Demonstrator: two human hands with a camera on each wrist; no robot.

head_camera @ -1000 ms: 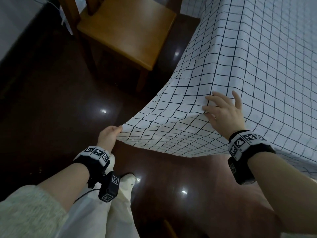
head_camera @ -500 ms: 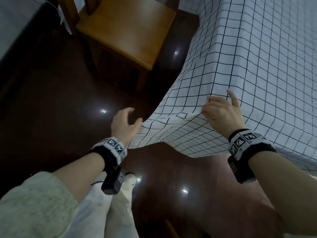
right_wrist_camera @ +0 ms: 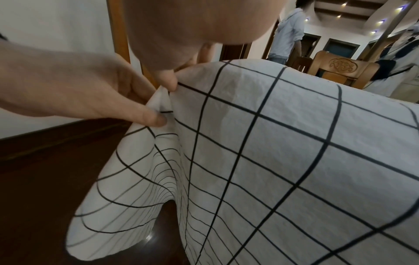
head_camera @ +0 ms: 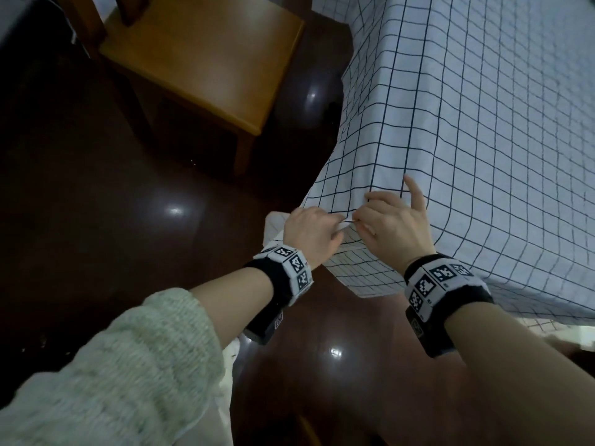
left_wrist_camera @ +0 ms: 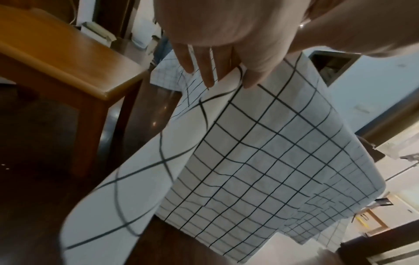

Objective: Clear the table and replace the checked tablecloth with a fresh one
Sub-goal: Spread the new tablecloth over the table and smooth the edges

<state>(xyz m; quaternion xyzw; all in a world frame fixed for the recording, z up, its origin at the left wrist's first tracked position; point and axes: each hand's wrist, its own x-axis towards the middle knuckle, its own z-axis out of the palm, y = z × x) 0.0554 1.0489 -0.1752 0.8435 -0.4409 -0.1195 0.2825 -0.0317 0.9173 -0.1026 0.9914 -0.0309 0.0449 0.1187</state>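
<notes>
Head view: both hands [head_camera: 351, 230] at tablecloth [head_camera: 483, 130] corner.

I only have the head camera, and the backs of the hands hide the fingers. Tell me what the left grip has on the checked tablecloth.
Observer: In the left wrist view, the left hand pinches a folded edge of the white, black-checked fabric tablecloth between its thumb and straight fingers.
Operator: Now report the right.
Observer: In the right wrist view, a fingertip of the right hand pinches a bunched ridge of cloth right beside the left thumb.
Operator: Check beyond the table.
Observer: A person in a pale shirt stands past its far side.
</notes>
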